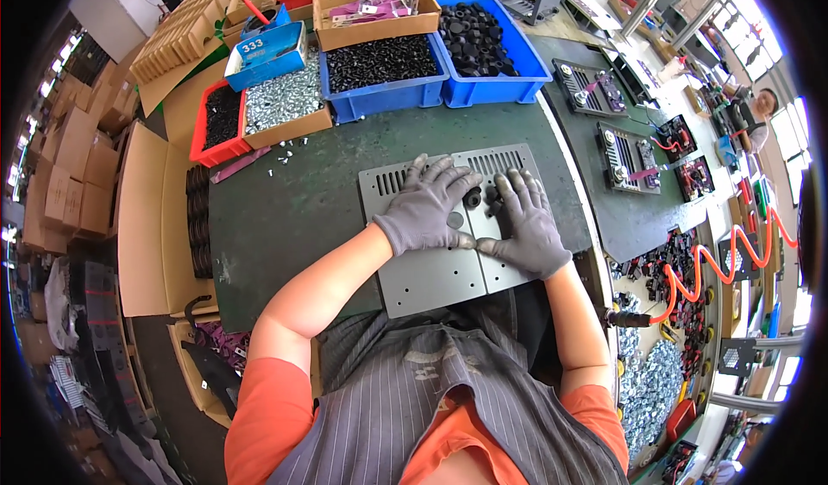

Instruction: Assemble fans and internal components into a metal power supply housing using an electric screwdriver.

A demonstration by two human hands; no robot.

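Two grey metal plates with slots and small holes lie side by side on the green bench, the left plate (431, 282) and the right plate (498, 271). My left hand (429, 205), in a grey glove, rests flat on the left plate with its fingers spread. On the right plate lies my right hand (528, 226), gloved alike, fingers stretched out and the thumb pointing at the left thumb. Small round black caps (472, 198) sit on the plates between my hands. Whether anything is under the palms is hidden.
Behind the plates stand a blue bin of black caps (483, 41), a blue bin of small black screws (381, 64), a box of silver screws (280, 101) and a red bin (220, 127). Loose screws lie nearby. At right are slotted assemblies (628, 157) and a coiled orange hose (681, 287).
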